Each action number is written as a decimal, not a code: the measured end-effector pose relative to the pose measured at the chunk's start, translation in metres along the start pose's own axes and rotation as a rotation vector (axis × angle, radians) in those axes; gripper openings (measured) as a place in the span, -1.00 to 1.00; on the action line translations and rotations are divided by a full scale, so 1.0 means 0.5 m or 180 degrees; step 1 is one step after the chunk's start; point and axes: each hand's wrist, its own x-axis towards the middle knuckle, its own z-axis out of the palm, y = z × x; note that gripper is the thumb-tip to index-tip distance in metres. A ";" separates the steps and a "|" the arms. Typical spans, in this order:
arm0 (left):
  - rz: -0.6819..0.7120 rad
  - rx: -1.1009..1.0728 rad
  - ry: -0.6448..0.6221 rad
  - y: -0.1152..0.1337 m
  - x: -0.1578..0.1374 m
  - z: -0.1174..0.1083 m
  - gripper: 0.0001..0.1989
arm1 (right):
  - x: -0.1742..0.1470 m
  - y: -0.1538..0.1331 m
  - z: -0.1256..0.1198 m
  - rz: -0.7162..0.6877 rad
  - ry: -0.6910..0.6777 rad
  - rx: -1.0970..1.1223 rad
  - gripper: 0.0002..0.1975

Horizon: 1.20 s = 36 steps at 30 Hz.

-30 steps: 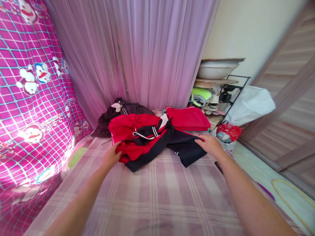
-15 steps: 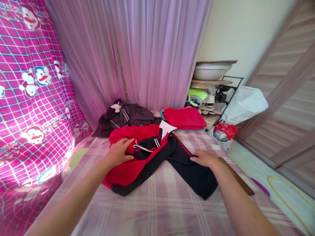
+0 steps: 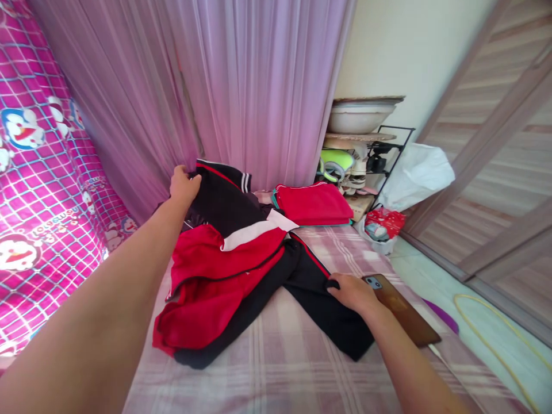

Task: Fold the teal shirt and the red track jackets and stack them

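A red, black and white jacket (image 3: 215, 259) lies partly spread on the checked bedsheet. My left hand (image 3: 184, 185) is closed on its far black sleeve, lifted above the bed, with the white-striped cuff hanging to the right. Near the right side, my right hand (image 3: 351, 292) pinches the other black sleeve, which rests on the sheet. The jacket's front faces up, its zip edge running across the red part. Behind the raised sleeve, a dark heap of clothing is mostly hidden.
Folded red clothes (image 3: 314, 204) are stacked at the back of the bed. A phone (image 3: 403, 310) with a white cable lies beside my right forearm. Purple curtains (image 3: 259, 98) hang behind, and a rack (image 3: 390, 172) with bowls and shoes stands beyond the bed's right corner.
My left hand has gone from the jacket's red front up and back, lifting the far sleeve and opening the front out. My right hand keeps hold of the near sleeve. The view has shifted slightly right.
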 end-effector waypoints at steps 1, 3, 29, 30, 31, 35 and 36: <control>-0.0117 -0.0032 0.0180 -0.011 -0.006 0.006 -0.35 | -0.001 -0.001 -0.002 0.0040 0.0006 -0.0030 -0.68; 0.0036 0.0040 -0.0027 -0.040 -0.048 0.025 -0.29 | 0.000 -0.003 -0.007 0.0059 0.0124 -0.0139 -0.68; 0.0154 0.0042 -0.1065 -0.226 -0.302 -0.025 -0.65 | 0.256 -0.032 -0.115 0.1259 0.1637 0.4770 -0.80; 0.0075 0.0004 -0.0857 -0.216 -0.289 -0.029 -0.64 | 0.253 -0.025 -0.124 0.1253 0.1659 0.4927 -0.79; 0.0012 -0.0019 -0.0690 -0.207 -0.276 -0.029 -0.63 | 0.249 -0.024 -0.130 0.1227 0.1648 0.5102 -0.80; 0.0076 -0.0122 -0.0860 -0.197 -0.259 0.013 -0.63 | 0.220 -0.052 -0.108 0.0937 0.1343 0.5159 -0.84; 0.0187 -0.0151 -0.0985 -0.201 -0.266 0.030 -0.63 | 0.209 -0.060 -0.093 0.0887 0.1282 0.4967 -0.81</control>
